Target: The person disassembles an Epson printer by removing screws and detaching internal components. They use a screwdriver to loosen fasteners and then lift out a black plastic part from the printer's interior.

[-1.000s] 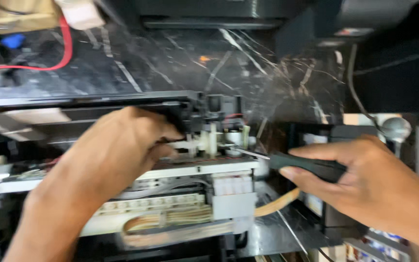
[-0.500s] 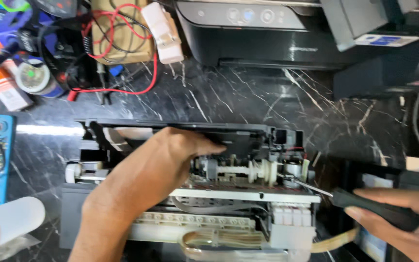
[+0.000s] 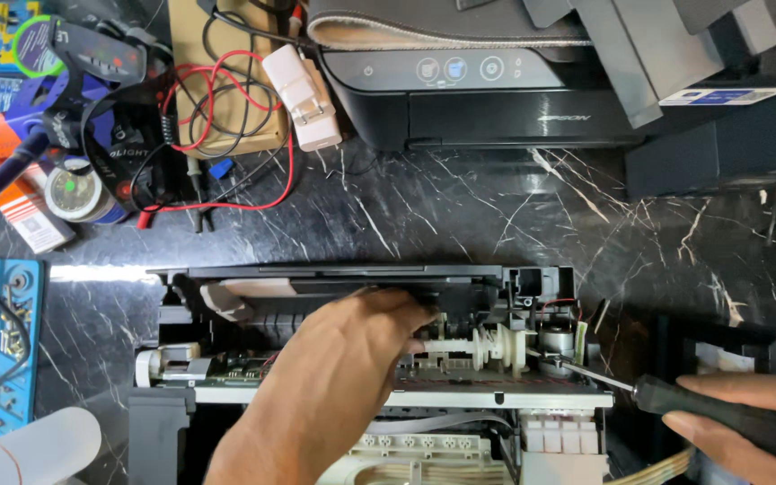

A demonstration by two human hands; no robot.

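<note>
Printer chassis [image 3: 226, 395], the opened black-and-grey plastic mechanism stripped of its cover, is lying at the near edge of the dark marble-patterned worktop [image 3: 460, 216], right under my view. Starting nearest to me, my right hand [image 3: 747, 409] is wrapping closed around the black handle of a slim metal-shafted screwdriver [image 3: 720, 415], and I am angling its tip in toward the small silver motor housing [image 3: 557, 341] at the right end of the chassis; the tip is sitting at or just beside a fastener there, though I cannot tell whether it is seated. My left hand [image 3: 352, 359] is reaching in from below with its fingers curled over the middle of the mechanism, touching the white plastic roller shaft and gears [image 3: 473, 346]; whether those fingers are pinching anything is hidden from me, so I cannot tell. Cream ribbon cables [image 3: 424, 454] are looping out at the near edge.

I am judging this as the unscrewing stage at the motor end, with my left hand steadying the frame. What the next move is calling for, I think, is a firm seat of the tip in the screw head before any turning, with pressure held straight along the shaft.

Farther back, red and black test leads [image 3: 226, 162] are trailing across the worktop beside a white plug adapter [image 3: 303, 99], and a closed black printer [image 3: 496, 90] is standing at the far edge.
</note>
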